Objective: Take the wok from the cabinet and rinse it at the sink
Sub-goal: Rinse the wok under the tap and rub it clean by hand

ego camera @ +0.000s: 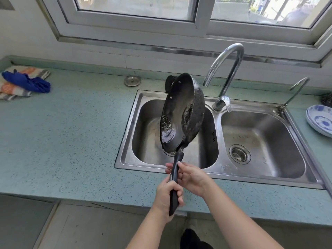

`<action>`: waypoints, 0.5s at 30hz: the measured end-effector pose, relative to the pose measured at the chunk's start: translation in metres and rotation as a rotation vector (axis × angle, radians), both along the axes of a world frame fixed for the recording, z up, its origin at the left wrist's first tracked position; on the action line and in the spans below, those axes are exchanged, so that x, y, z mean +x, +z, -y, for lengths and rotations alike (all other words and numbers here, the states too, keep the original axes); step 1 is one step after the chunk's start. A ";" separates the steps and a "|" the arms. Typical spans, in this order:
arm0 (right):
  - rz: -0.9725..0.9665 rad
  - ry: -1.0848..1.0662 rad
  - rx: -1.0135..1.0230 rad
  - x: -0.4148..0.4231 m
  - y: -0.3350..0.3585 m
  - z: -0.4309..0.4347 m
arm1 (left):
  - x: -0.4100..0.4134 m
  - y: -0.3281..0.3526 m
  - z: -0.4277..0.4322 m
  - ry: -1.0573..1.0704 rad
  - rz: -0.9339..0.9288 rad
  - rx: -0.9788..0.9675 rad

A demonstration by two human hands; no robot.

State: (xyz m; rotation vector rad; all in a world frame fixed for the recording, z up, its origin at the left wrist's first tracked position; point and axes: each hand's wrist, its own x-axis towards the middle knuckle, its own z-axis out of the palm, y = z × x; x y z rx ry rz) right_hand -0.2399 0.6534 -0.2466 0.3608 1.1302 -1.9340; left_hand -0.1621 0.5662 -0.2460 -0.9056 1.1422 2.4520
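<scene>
The black wok (181,112) is tipped up on its edge over the left basin of the steel double sink (136,123), its wet inside facing left. Its long black handle points down toward me. My left hand (166,194) grips the lower end of the handle. My right hand (190,177) holds the handle higher up, fingers wrapped round from the right. The tall curved faucet (228,72) stands behind the wok, spout toward the left basin; no water stream shows.
A sink strainer lid (132,81) lies on the teal counter behind the sink. Folded cloths with a blue rag (27,82) sit far left. Blue-and-white plates (319,121) stack at the right edge. A small second tap (296,90) rises beside the right basin.
</scene>
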 end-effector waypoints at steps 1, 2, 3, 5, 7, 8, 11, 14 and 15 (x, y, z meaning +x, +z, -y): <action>0.027 -0.026 -0.039 0.000 0.000 0.002 | 0.000 0.000 0.001 0.004 -0.005 0.030; 0.044 -0.044 -0.057 0.000 0.000 0.004 | 0.000 0.001 0.002 0.011 -0.010 0.061; 0.046 -0.051 -0.051 -0.001 0.000 0.005 | 0.001 0.001 0.003 0.017 -0.014 0.089; 0.012 -0.032 -0.011 -0.002 0.002 0.008 | 0.001 0.000 0.005 0.017 -0.027 0.153; -0.039 0.001 0.034 -0.004 0.004 0.010 | 0.002 -0.003 0.009 -0.015 -0.037 0.242; -0.062 0.018 0.057 -0.005 0.005 0.011 | 0.001 -0.004 0.013 -0.054 -0.031 0.278; -0.099 0.043 0.123 -0.006 0.005 0.013 | 0.002 -0.005 0.028 -0.233 0.022 0.274; -0.100 0.024 0.144 -0.007 0.004 0.015 | 0.000 -0.001 0.037 -0.304 0.063 0.081; -0.101 0.023 0.151 -0.007 0.004 0.015 | -0.001 0.001 0.035 -0.281 0.064 0.001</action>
